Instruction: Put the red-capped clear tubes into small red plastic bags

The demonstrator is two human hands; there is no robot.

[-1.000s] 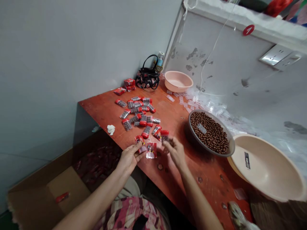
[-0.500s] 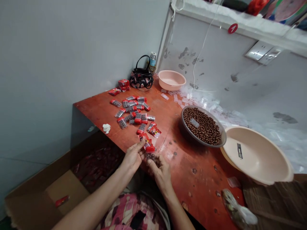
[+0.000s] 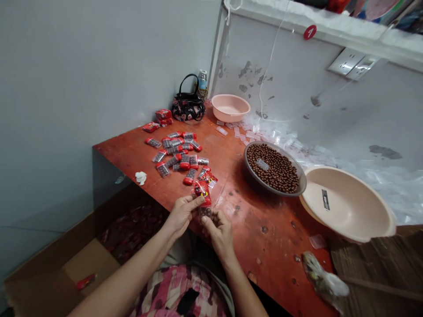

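Note:
My left hand [image 3: 183, 215] pinches a red printed packet [image 3: 202, 189] between thumb and fingers, near the table's front edge. Against that packet, my right hand [image 3: 218, 230] grips a small clear plastic box [image 3: 205, 211] with brown balls inside. Both hands meet at the box, and the fingers hide part of it. Just beyond them lies another red packet [image 3: 211, 178]. Several filled boxes with red ends [image 3: 184, 161] are spread over the tabletop past my left hand. To the right, a grey bowl [image 3: 302, 187] holds many brown balls [image 3: 276, 169] with one clear box [image 3: 262, 164] on top.
The red table [image 3: 244, 246] carries a pink basin [image 3: 231, 110], a larger beige basin [image 3: 353, 207], a handbag [image 3: 188, 108] and stacked red packs [image 3: 163, 115]. Clear plastic pieces [image 3: 330, 167] pile along the wall. Below left stands a cardboard box [image 3: 89, 259] containing red packs.
The red packet in my left hand has come up flatter over the box's upper end, its printed face showing more. The camera view has turned slightly right.

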